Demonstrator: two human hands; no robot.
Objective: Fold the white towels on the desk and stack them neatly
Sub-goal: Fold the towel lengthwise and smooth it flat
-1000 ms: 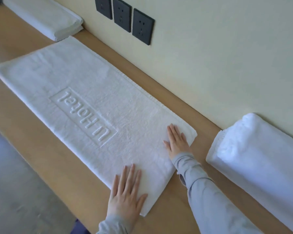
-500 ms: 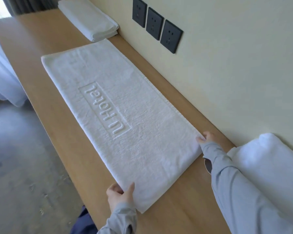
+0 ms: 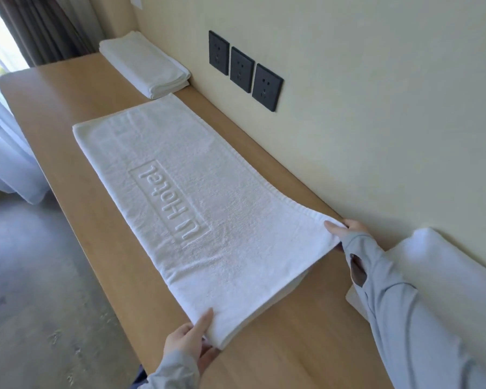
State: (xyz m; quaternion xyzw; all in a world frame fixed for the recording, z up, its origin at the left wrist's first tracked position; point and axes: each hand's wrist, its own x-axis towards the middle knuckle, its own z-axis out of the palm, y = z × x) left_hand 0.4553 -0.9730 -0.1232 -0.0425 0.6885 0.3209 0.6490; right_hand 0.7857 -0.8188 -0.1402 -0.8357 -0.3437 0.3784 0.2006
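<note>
Towel (image 3: 208,197) embossed "U Hotel" lies stretched along the desk (image 3: 68,113), its long edge running beside the wall, as a person in pale blue sleeves takes up its near end. The left hand (image 3: 190,341) pinches the corner at the desk's front edge, thumb on top and fingers (image 3: 209,353) curled underneath. The right hand (image 3: 348,230) pinches the opposite corner, close to the wall, with the thumb over the hem and its other fingers hidden behind the cloth. Between the two hands the short edge is raised off the wood and casts a shadow, while the rest of the towel rests flat.

Layered edges at the left-hand corner suggest the towel is already doubled lengthwise, so the work on this piece looks about half done. The held end appears ready to be carried over toward the far end, with perhaps one more fold after that.

At the far end of the desk, against the wall and just beyond the towel, a stack (image 3: 146,68) of folded towels sits squared up, a sign that part of the task is finished. To the person's right, beside the right sleeve, a pile (image 3: 446,276) of white towelling lies against the wall, apparently not yet folded into the same shape. Left to do, by this view: finish this towel, place it on the stack, then work through the pile.
</note>
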